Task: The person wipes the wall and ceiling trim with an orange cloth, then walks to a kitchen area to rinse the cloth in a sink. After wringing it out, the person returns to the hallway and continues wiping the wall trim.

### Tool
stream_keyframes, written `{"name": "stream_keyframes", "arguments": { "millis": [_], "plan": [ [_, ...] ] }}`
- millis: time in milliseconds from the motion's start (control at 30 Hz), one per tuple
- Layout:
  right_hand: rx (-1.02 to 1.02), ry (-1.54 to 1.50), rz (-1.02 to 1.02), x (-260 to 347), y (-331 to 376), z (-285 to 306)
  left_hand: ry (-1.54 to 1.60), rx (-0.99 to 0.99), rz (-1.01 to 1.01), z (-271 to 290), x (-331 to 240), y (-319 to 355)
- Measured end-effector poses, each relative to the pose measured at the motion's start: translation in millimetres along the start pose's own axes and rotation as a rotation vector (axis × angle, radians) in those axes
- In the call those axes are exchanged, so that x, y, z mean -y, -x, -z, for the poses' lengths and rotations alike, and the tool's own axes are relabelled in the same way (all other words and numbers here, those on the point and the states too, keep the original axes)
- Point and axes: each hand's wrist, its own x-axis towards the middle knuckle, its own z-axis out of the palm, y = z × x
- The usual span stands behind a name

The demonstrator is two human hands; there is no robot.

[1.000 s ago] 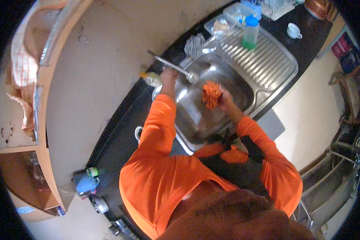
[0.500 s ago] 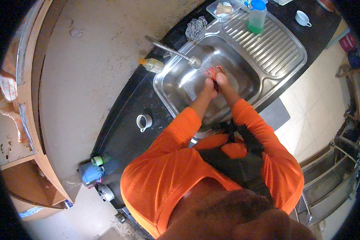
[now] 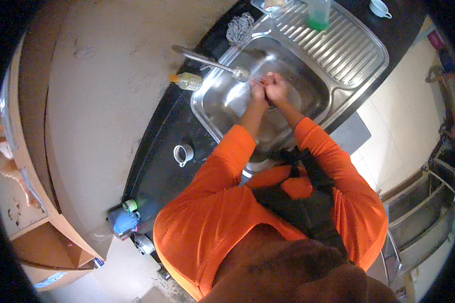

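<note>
Over the steel sink basin point(image 3: 308, 83), my left hand point(image 3: 258, 93) and my right hand point(image 3: 275, 91) are pressed together with fingers curled. Just beyond my fingertips is the spout head of the faucet point(image 3: 241, 74), with water streaming toward the hands. A small orange-red thing shows in part between the fingers. Motion blur and the hands hide most of it, so its kind cannot be made out. Both hands look closed around it, clear of the basin floor.
Left of the sink stands a bottle with an orange cap point(image 3: 189, 81); behind it lies a grey scrubber cloth point(image 3: 240, 29). A jug of green liquid point(image 3: 318, 14) is on the ribbed drainboard point(image 3: 346, 53). White cups sit on the black counter point(image 3: 159, 139), one near my left arm point(image 3: 183, 154).
My hands have shifted slightly up and left in the view, still together under the faucet. The orange-red thing is now more covered by my fingers. The whole view has tilted a little.
</note>
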Motion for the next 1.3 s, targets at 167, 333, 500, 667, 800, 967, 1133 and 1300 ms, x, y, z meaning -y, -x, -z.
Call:
{"name": "stream_keyframes", "arguments": {
  "millis": [167,333,500,667,800,967,1133,1300],
  "plan": [
    [-0.046,0.088,-0.383,-26.3,-29.5,-3.2,-0.219,0.024,0.229,9.7,8.3,-1.4],
    [0.124,0.325,-0.27,-20.2,5.2,10.4,-0.08,-0.273,0.37,-15.1,-7.4,28.1],
    [0.025,0.455,-0.364,-47.2,-29.4,-4.4,-0.169,0.062,0.225,51.5,9.0,-2.5],
    [-0.031,0.213,-0.255,-80.7,-21.4,-22.1,-0.131,0.279,0.113,55.6,-27.9,-16.8],
    [0.278,-0.577,-0.864,21.5,16.3,-4.9,-0.371,0.094,0.096,47.0,-42.5,8.3],
    [0.037,-0.314,-0.451,-41.9,-13.3,-8.0,-0.272,0.149,-0.03,58.5,-43.0,3.9],
    [0.151,-0.575,-0.426,-66.4,3.3,-24.8,-0.098,0.037,0.147,68.5,-55.9,4.7],
    [0.163,0.156,0.029,-85.3,1.2,-24.8,-0.154,-0.021,0.257,-0.4,-32.1,27.4]
  ]
}}
